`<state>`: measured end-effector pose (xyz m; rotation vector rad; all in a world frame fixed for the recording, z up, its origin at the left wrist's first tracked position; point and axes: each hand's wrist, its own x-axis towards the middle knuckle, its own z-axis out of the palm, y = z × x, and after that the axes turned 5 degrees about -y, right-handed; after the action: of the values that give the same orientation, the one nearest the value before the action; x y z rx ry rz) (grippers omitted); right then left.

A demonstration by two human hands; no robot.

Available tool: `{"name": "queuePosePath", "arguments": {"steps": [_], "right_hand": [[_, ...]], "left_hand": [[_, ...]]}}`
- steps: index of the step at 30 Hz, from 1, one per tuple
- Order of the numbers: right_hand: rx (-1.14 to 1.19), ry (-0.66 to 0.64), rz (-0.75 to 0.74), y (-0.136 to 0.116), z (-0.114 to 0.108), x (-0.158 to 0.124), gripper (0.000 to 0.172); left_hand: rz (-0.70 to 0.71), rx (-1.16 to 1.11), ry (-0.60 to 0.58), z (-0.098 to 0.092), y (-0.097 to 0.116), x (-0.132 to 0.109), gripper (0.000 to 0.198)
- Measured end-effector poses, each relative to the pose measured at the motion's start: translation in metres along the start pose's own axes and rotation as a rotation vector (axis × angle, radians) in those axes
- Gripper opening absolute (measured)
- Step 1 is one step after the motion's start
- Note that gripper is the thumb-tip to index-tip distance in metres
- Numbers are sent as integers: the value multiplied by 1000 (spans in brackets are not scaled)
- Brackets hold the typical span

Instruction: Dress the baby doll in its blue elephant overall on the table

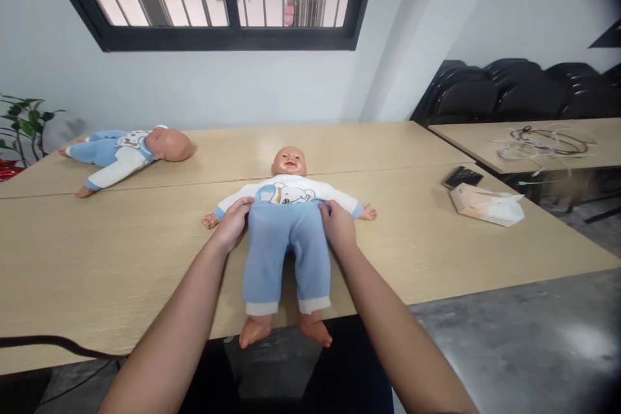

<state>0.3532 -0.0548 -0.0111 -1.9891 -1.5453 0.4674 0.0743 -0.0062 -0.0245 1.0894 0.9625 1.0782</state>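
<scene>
Head view: left hand (236,224) and right hand (339,226) pinch the waist of a doll's (290,162) pale-blue, white-cuffed trousers (264,249).

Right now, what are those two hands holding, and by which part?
The blue pants on the nearer doll, by the top edge: the left hand at one side, the right hand at the other.

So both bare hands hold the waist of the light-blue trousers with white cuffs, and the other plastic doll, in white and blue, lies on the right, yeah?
Not quite: the head view shows the other plastic doll, in white and blue, lying on the left. The bare left hand and right hand do hold the light-blue trousers at the waist.
</scene>
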Motion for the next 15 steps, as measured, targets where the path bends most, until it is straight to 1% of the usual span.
{"name": "queuePosePath", "arguments": {"steps": [2, 4, 6, 9, 11, 15], "right_hand": [[13, 33, -79, 2, -1, 1, 28], [63, 83, -210, 4, -2, 3, 24], [166, 118, -330, 4, -2, 5, 24], [307, 113, -400, 1, -1, 5, 27], [335, 87, -361, -2, -1, 5, 28], [247, 20, -116, -2, 0, 4, 28]], "left_hand": [[-14, -15, -77, -2, 3, -3, 33], [20, 65, -136, -5, 6, -7, 34], [111, 226, -114, -7, 9, -10, 33], [239, 399, -35, -7, 10, -9, 30], [272, 447, 24, -6, 8, -7, 27], [248, 491, 299, 0, 2, 1, 22]]}}
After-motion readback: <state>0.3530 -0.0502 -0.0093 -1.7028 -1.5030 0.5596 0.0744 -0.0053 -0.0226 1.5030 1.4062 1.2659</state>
